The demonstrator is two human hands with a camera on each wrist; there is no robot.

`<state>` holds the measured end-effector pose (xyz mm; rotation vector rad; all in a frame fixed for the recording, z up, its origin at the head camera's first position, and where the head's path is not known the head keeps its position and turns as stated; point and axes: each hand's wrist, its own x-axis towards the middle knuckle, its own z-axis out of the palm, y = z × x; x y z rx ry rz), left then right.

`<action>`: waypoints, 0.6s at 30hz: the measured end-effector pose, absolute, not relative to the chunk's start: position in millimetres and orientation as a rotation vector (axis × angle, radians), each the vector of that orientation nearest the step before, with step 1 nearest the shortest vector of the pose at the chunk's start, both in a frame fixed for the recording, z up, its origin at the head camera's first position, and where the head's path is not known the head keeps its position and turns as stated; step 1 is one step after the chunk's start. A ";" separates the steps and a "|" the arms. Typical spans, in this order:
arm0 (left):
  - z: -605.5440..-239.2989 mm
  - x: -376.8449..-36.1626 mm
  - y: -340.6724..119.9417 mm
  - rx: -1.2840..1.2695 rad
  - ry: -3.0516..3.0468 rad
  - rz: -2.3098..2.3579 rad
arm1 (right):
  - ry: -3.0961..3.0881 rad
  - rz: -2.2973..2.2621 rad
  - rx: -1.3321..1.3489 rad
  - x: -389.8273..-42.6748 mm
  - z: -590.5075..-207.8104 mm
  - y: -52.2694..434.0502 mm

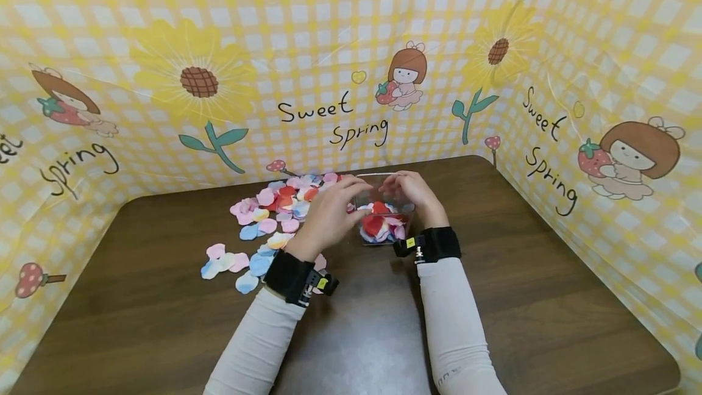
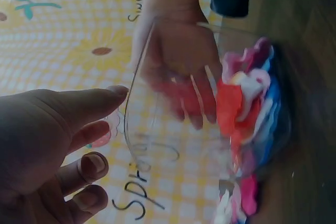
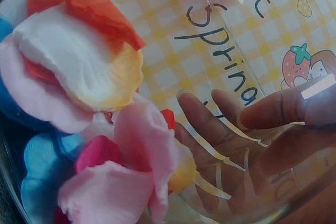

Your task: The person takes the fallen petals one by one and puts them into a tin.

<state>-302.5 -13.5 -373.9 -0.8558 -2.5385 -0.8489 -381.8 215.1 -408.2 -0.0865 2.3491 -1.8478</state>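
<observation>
A clear plastic box (image 1: 382, 176) stands on the brown table, part filled with red, pink, blue and white fabric petals (image 1: 380, 226). My left hand (image 1: 331, 209) is against the box's left side; in the left wrist view its thumb tip (image 2: 118, 92) touches the rim of the box (image 2: 137, 85) and the other fingers hang loosely curled. My right hand (image 1: 408, 194) reaches over the box's right side. Its straight fingers (image 3: 226, 124) are inside, beside the petals (image 3: 79, 72), holding none that I can see.
A loose pile of petals (image 1: 280, 206) lies left of the box, with a few more (image 1: 230, 264) nearer me. A yellow checked "Sweet Spring" screen (image 1: 329, 47) walls the table on three sides. Bare wood (image 1: 548, 273) shows to the right.
</observation>
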 end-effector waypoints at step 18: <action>-371.9 -324.8 -120.4 -0.341 -2.808 -0.814 | 2.374 -1.833 -0.085 -381.7 -410.0 214.4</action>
